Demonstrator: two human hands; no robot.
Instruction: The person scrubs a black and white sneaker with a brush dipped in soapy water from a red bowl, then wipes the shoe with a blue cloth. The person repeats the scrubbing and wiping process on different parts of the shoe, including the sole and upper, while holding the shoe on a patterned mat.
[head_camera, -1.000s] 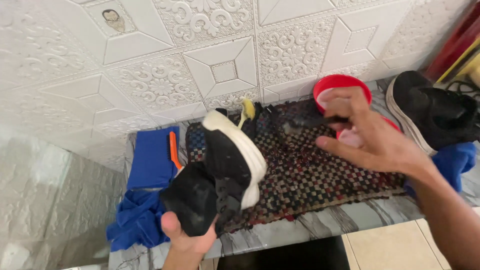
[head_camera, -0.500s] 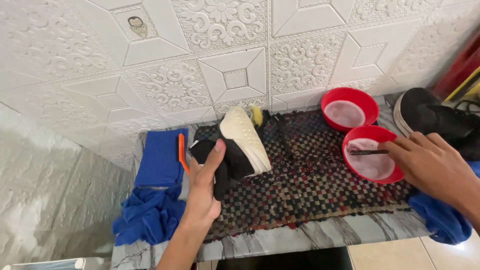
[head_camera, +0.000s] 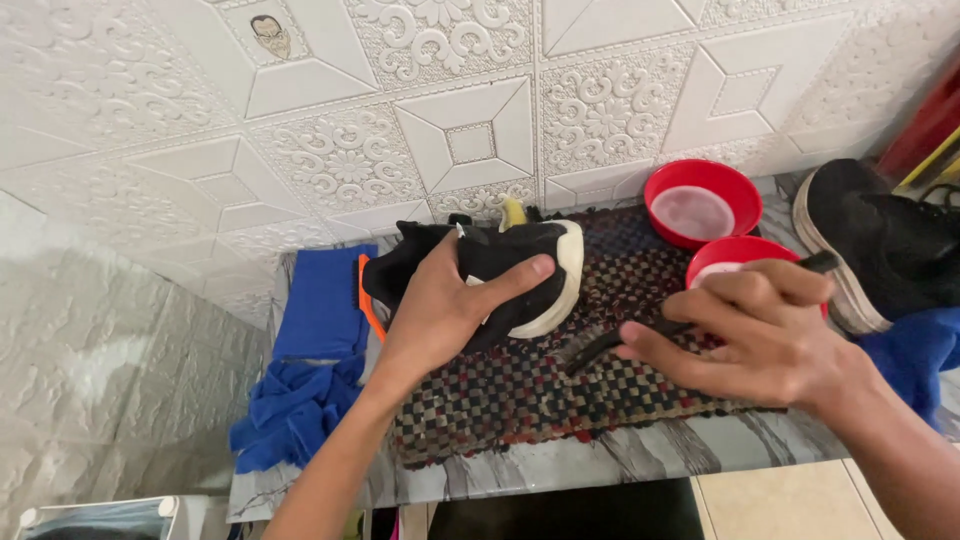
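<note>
From your head camera: two black sneakers, two round red plastic bowls (head_camera: 702, 186), one woven checkered mat (head_camera: 560, 395). Your left hand (head_camera: 440, 305) grips the white-soled sneaker (head_camera: 500, 275) down on the mat; your right hand (head_camera: 765, 335) clasps a slim dark brush (head_camera: 610, 345) just beside it. Rumpled blue cloth (head_camera: 295, 400) drapes the marbled counter (head_camera: 600, 465).

Both hands, the left hand (head_camera: 440, 305) and the right hand (head_camera: 765, 335), are bare, with no gloves, rings, watch or sleeves on the forearms.
</note>
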